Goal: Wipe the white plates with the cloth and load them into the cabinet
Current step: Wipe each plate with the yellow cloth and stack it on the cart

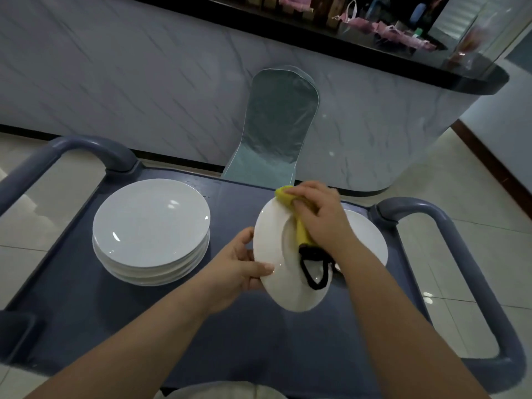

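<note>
While the left hand [239, 266] grips a tilted round white ceramic plate [276, 283] over the grey-blue plastic cart [144, 326], the right hand [319, 217] clutches a yellow cloth [302, 234] against it (white plate stack [151, 226] sits left).

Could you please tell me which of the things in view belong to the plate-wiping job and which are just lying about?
Job: held plate, yellow cloth, plate stack, plate lying at right, blue cart.
Lying about: covered chair, marble counter, pink bags on it.
</note>
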`<state>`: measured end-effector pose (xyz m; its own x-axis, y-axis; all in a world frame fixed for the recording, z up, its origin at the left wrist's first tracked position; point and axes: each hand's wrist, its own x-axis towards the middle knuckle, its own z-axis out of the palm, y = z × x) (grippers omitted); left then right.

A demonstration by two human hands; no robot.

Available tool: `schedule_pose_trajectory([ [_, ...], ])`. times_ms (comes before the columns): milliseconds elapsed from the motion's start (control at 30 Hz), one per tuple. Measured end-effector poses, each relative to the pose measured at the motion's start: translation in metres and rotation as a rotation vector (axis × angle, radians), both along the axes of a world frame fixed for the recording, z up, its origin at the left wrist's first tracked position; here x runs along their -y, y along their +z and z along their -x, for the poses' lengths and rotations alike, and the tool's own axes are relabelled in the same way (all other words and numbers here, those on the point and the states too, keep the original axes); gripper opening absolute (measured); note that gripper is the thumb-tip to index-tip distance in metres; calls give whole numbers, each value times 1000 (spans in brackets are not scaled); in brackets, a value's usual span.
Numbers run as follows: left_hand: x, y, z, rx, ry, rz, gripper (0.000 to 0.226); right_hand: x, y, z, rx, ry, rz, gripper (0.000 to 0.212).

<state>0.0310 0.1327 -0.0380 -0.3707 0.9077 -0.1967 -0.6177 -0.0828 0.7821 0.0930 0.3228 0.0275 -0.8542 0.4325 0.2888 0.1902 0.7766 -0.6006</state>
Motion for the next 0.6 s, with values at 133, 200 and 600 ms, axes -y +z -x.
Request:
schedule_pose_trajectory([
  [133, 2, -7, 2, 164, 87, -38, 64, -22, -20, -33, 27, -317, 394, 19],
  [200, 0, -11, 4, 236, 147, -44, 67, -7, -32, -59, -23, -437, 456, 25],
  [600, -7, -6, 14, 213, 99, -19, 69, 43, -78, -106, -278, -367, 149, 37],
])
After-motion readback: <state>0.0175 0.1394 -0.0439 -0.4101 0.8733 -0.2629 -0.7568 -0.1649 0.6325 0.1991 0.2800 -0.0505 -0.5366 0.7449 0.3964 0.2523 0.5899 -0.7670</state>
